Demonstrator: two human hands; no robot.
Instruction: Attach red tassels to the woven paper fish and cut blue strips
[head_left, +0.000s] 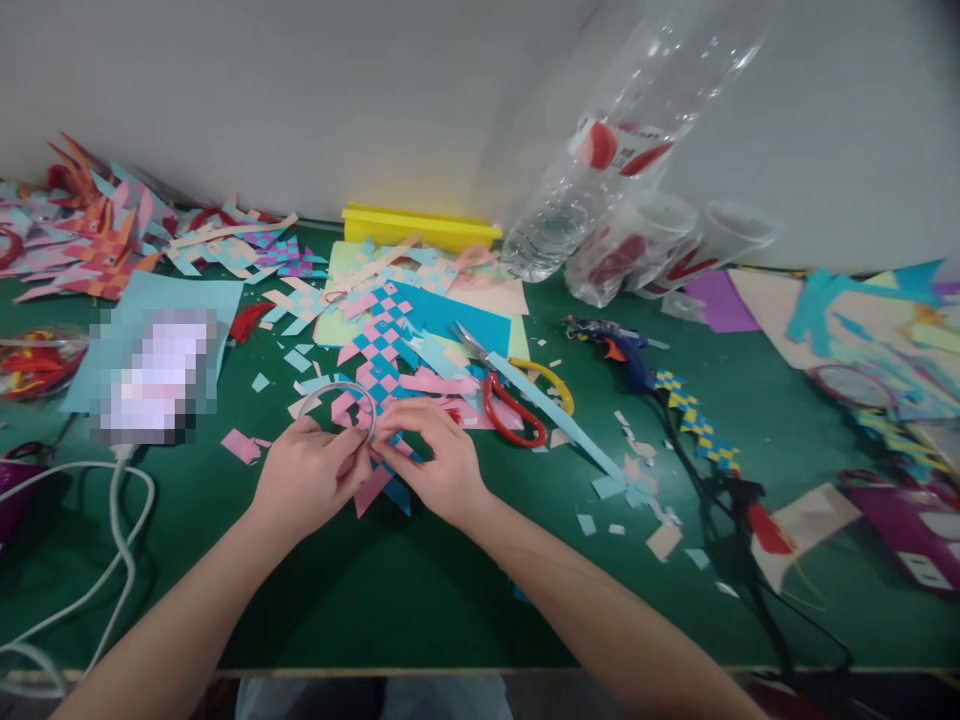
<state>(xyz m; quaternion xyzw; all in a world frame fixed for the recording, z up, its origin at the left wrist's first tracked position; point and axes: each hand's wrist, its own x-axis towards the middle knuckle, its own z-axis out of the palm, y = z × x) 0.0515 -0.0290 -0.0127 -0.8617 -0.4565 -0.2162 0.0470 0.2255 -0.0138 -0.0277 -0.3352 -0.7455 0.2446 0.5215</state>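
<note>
Through the head camera I see my two hands near the front edge of the green desk [300,610], about the middle of its length. My left hand [304,475] has its fingers closed on a thin, pale ring [337,386], which stands up from them. My right hand [446,465] has its fingertips narrow at the right side of this ring; whether they pinch something small, I cannot tell. Behind and under the hands is a woven paper piece [384,345], pink and blue, which points toward the back edge. Just right of it lie the scissors [491,405], with one red and one yellow handle, crossed by a light blue strip [551,415]. Farther toward the right edge lies a blue glue gun [634,362]. A clear bottle [551,215] stands by the back edge.
</note>
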